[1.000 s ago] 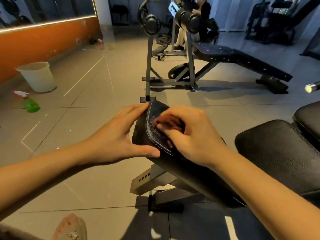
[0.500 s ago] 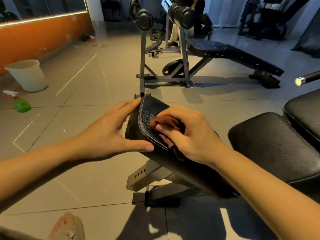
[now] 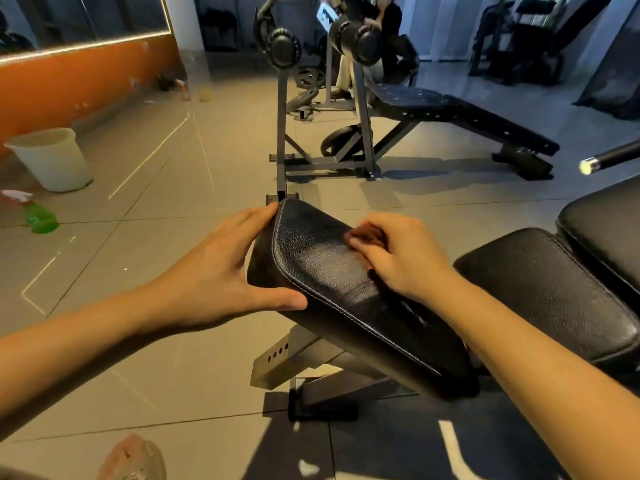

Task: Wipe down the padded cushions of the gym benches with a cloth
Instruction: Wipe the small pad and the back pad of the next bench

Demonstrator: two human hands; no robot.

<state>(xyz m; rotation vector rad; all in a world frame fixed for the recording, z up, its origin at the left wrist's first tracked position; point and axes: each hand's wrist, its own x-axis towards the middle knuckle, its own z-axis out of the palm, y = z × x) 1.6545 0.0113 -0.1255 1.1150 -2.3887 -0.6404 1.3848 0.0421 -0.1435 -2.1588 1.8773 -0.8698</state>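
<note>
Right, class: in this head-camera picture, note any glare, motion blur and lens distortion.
Head view: glare on the cushion beside the right hand; that hand and the cloth under it are motion-smeared, the left hand sharper; wide-angle bending curves the floor lines; the light strip at upper left is blown out.

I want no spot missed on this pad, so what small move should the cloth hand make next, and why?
Probably sweep the right hand with its bunched cloth leftward across the cushion toward the stitched end. The left hand presses against that end, and the face between the two hands lies bare.
</note>
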